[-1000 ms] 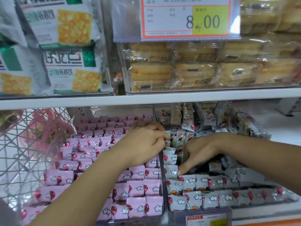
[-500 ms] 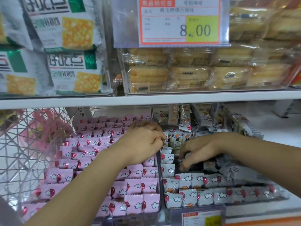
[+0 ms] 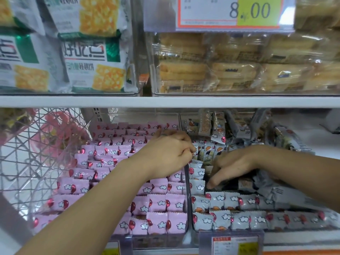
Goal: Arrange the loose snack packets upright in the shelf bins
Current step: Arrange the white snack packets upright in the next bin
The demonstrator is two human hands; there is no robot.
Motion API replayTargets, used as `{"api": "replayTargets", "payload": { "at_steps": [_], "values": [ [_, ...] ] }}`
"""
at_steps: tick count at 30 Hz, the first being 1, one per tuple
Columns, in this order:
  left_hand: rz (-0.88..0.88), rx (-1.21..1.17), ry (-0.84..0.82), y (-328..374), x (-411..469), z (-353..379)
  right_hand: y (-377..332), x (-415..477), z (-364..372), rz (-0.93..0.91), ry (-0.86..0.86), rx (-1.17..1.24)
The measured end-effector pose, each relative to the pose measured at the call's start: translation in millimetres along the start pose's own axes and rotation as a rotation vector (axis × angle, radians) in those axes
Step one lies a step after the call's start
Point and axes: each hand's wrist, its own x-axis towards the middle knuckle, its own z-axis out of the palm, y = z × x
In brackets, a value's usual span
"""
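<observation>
Pink snack packets (image 3: 158, 199) stand in neat rows in the left clear bin (image 3: 156, 240). Grey snack packets (image 3: 220, 199) fill the right bin (image 3: 191, 234), upright in the front rows. More grey packets (image 3: 237, 126) lie loose and tilted at the back and right. My left hand (image 3: 169, 153) sits over the divider between the bins, its fingers curled round the tops of upright grey packets. My right hand (image 3: 231, 166) reaches down into the grey bin. Its straight fingertips touch the packets behind the front rows, at a dark gap.
A white shelf edge (image 3: 165, 102) runs just above both hands. On it sit cracker bags (image 3: 92, 61), wrapped bread packs (image 3: 239, 70) and a price tag (image 3: 230, 11). A wire basket (image 3: 36, 153) stands left of the pink bin. Another price label (image 3: 235, 243) hangs at the front.
My right hand's fingers have slid a little lower and left into the gap among the grey packets. My left hand has stayed on the divider.
</observation>
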Motion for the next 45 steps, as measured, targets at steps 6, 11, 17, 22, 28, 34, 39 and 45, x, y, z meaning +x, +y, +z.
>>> {"api": "replayTargets", "payload": {
  "at_steps": [6,11,17,22,28,34,39,45],
  "values": [
    [-0.003,0.036,-0.03,1.6,0.8,-3.1,-4.3,-10.1,6.3,0.177,0.098,0.151],
    [-0.017,0.108,-0.052,4.5,3.4,-7.0,-11.5,-23.7,9.0,0.176,0.222,0.101],
    [-0.017,0.154,-0.064,6.2,5.1,-9.1,-12.3,-35.5,13.7,0.136,0.373,0.116],
    [-0.033,0.201,-0.073,6.4,5.5,-8.4,-9.4,-37.5,13.4,-0.001,0.576,0.271],
    [-0.035,0.163,0.028,11.1,2.8,-9.5,-12.4,-28.6,12.7,0.002,0.687,0.449],
    [-0.073,0.159,0.063,12.3,3.3,-6.7,-19.6,-20.1,9.8,0.105,0.82,0.644],
    [-0.069,0.095,0.069,12.9,1.0,-8.0,-23.2,-26.7,9.5,0.126,0.812,0.597],
    [-0.076,0.128,0.079,17.0,-3.9,-10.2,-16.4,-59.9,6.6,0.051,0.833,0.672]
  ]
}}
